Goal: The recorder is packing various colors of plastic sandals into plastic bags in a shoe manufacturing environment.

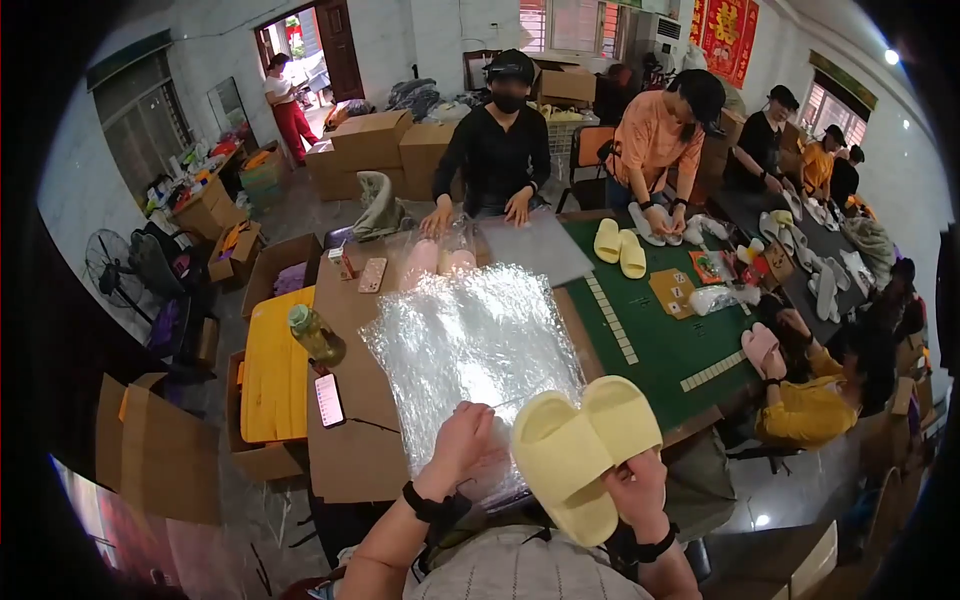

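My right hand (pixel 637 487) grips a pair of pale yellow slippers (pixel 560 450), held up over the table's near edge with their open tops facing up. My left hand (pixel 462 440) is closed at the near edge of the clear plastic bags (pixel 480 340), pinching the film. These shiny, crinkled bags lie spread over the cardboard-covered part of the table, just ahead of both hands. At their far end, pink slippers (pixel 422 258) in clear plastic lie in front of a co-worker in black, whose hands rest by them.
Left of the bags are a phone (pixel 328 400), a green bottle (pixel 316 335) and a patterned phone case (pixel 372 275). A yellow-topped carton (pixel 275 365) stands against the table's left side. Another yellow slipper pair (pixel 620 249) sits on the green surface. Co-workers handle slippers at the right.
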